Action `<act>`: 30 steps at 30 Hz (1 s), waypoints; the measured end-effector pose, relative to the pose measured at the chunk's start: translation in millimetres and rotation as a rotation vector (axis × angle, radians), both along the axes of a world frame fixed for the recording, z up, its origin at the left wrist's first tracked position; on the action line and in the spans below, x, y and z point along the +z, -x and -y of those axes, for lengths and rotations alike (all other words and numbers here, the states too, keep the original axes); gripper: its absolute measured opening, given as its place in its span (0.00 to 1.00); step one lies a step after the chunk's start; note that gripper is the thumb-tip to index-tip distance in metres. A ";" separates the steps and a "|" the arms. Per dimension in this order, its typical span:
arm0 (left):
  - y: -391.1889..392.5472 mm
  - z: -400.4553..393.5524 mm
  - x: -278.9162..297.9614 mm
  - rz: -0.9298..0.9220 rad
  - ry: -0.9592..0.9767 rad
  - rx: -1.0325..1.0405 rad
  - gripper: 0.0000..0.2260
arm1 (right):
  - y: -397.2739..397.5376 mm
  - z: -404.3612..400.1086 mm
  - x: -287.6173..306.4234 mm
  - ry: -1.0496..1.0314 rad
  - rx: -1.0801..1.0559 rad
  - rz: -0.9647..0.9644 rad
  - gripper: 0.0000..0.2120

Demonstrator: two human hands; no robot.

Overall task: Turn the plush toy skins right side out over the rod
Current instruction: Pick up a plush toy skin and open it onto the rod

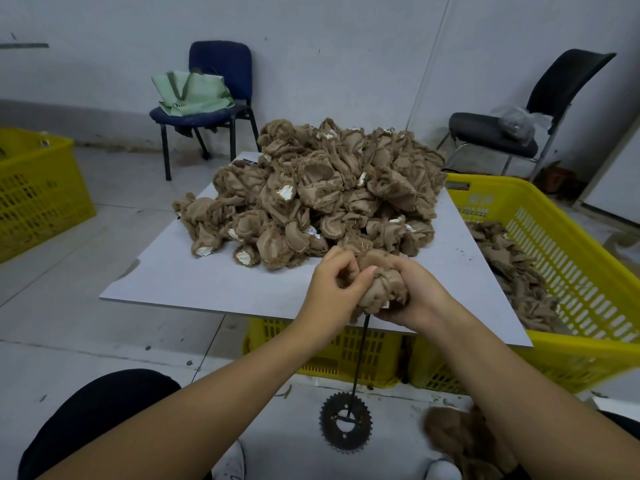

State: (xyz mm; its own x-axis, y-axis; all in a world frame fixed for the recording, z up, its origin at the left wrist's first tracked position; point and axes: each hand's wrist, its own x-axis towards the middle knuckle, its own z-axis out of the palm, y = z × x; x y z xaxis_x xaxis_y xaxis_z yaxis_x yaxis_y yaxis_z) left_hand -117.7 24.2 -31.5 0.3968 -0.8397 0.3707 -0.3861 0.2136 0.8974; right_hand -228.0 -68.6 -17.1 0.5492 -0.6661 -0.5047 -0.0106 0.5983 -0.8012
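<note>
Both hands (332,289) (412,296) grip skin (381,282) atop rod (360,358).

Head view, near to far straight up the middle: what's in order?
Sprocket base → rod → plush skin gripped by left hand and right hand → skin pile on the white board → wall.

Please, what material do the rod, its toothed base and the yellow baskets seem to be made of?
Rod: probably metal, thin, straight, dark and matte. Toothed base: looks like a dark steel sprocket, with cut teeth and a dull finish. Yellow basket: moulded plastic, slightly glossy, with lattice walls of slots.
</note>
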 end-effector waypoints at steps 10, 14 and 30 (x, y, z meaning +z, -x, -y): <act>-16.2 7.2 13.7 0.233 -0.042 -0.023 0.17 | 1.5 8.1 5.0 0.476 -0.130 -0.212 0.08; -19.9 10.7 34.3 0.265 -0.053 -0.281 0.08 | 1.5 5.7 21.8 1.128 -0.121 -0.358 0.13; 8.4 15.3 -9.8 -0.103 -0.128 -0.196 0.10 | -8.5 -4.8 -24.3 0.527 -0.064 0.055 0.12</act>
State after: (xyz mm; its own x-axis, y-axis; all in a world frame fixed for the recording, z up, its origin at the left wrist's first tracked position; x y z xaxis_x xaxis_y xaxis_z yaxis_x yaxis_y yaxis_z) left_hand -126.1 8.9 -41.3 0.2518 -0.9418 0.2227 -0.2538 0.1578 0.9543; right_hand -219.4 -63.8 -41.5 0.5155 -0.8545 -0.0644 0.0627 0.1126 -0.9917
